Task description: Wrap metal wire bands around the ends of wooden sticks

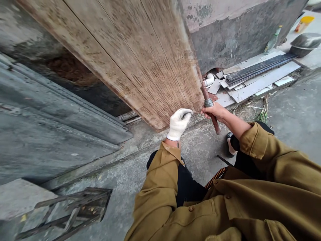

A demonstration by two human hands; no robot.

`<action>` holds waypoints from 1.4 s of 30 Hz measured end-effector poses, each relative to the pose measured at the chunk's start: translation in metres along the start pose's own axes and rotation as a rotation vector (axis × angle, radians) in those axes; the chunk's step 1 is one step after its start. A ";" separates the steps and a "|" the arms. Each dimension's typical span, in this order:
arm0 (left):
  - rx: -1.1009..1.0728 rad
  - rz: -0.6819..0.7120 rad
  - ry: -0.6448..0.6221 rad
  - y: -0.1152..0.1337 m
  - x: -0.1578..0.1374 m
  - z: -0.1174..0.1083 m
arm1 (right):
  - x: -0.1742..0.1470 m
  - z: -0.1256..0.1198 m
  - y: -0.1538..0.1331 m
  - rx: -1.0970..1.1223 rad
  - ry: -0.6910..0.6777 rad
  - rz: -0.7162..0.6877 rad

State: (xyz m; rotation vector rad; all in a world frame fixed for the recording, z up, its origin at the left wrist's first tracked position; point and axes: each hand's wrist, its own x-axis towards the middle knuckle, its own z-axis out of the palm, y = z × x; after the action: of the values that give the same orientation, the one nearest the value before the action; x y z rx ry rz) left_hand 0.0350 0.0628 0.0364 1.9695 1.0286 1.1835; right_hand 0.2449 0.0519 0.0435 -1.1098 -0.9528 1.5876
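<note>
The person's left hand (179, 123), wearing a white knitted glove, is working at the lower right corner of a weathered wooden panel (140, 57). Its grip is pressing together, thumb against fingers, on a thin strand (197, 114) that is stretching across towards the other hand. The right hand (215, 111) is bare, and its grip is clamping on a reddish-brown stick (215, 125), with the fingertips pointing towards the strand. Whether those fingertips are also pinching the strand cannot be told.

The stick is standing at a tilt just beside the panel's right edge, its upper end projecting above the right hand and its lower end below. A coil of wire (208, 102) is wrapping around it directly above the grip. Contact between stick and panel cannot be confirmed.

The panel, made up of long boards, is showing dark wear marks across its face. To the right, beneath a stained wall (220, 43), pale strips (266, 82) and dark strips (260, 68) are lying in a pile, with a white pipe elbow (209, 79) resting at its near end. A glass bottle (273, 40) is standing behind the pile, and a dark basin (304, 45) is sitting beyond its far end. A green tuft (263, 115) is lying near the pile's front edge. At lower left, a wooden frame (71, 220) is resting on the concrete floor (120, 187).
</note>
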 end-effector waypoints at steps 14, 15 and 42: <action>0.087 0.008 -0.016 -0.002 0.004 0.016 | -0.010 0.006 -0.004 -0.161 -0.134 -0.057; 0.097 0.031 -0.034 -0.002 0.004 0.015 | -0.010 0.005 -0.003 -0.166 -0.128 -0.043; 0.189 -0.340 0.076 -0.038 -0.001 -0.025 | -0.013 -0.065 -0.036 0.292 0.090 -0.003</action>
State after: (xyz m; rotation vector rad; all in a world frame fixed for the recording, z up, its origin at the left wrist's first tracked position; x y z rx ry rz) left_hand 0.0005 0.0839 0.0153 1.8029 1.4939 1.0083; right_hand 0.3183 0.0540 0.0615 -0.9650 -0.6392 1.6003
